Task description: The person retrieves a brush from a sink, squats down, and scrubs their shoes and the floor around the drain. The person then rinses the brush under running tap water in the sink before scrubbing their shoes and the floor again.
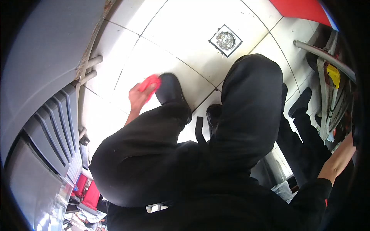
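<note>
My left hand (137, 97) is closed around a crumpled red cloth (150, 83), low over the tiled floor. The cloth is right at the side of the black shoe (169, 87) on my left foot. My knees are bent in black trousers, and the toe of my other shoe (214, 112) shows between them. On the right, my bare right forearm reaches up to the dark edge of the view, where the hand is out of sight.
A round metal floor drain (225, 40) is set in the white tiles (185, 30). Grey vented panels (54, 127) stand close on the left. To the right are a metal-tube frame with a yellow part (333, 76) and another person's black-clad legs (304, 127). Something red (302, 10) is at top right.
</note>
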Available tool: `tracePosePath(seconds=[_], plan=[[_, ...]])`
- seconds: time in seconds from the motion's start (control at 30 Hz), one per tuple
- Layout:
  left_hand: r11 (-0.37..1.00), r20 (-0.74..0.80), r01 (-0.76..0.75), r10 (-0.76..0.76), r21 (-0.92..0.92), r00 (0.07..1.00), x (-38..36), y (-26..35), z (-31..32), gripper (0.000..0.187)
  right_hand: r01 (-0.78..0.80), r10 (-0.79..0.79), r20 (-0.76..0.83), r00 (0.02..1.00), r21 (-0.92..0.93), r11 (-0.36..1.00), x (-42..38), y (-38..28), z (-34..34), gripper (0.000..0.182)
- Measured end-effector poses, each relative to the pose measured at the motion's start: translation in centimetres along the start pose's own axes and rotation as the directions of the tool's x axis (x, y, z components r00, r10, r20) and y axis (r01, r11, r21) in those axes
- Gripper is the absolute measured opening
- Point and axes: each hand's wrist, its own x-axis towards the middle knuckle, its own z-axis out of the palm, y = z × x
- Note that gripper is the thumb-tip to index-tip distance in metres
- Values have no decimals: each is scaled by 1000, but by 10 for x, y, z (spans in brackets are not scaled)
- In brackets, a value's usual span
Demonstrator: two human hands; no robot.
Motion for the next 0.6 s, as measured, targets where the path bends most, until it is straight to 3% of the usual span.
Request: tracePosePath(seconds=[0.07,0.17,0.27,0.37,0.47,0.57,0.6], plan=[[867,40,-215,221,449,975,3,67,32,43,33,-33,35,999,14,999,-3,0,-7,51],[834,106,-221,194,506,975,14,100,42,42,57,-57,9,998,5,998,-6,2,-6,55],[882,80,-272,262,384,962,13,34,11,48,48,-48,14,999,3,999,-2,4,-1,62],[876,76,-155,135,458,988,5,31,-4,47,23,-23,125,992,2,1000,-1,4,-10,68],[689,146,-429,431,584,890,5,87,55,42,41,-41,151,988,2,999,-8,-7,-4,67],[651,227,-478,435,590,871,3,90,45,41,51,-48,95,994,-30,998,-3,-2,-5,63],[697,193,-488,461,525,866,5,69,32,41,49,-46,66,997,-45,998,1,1,-7,62]])
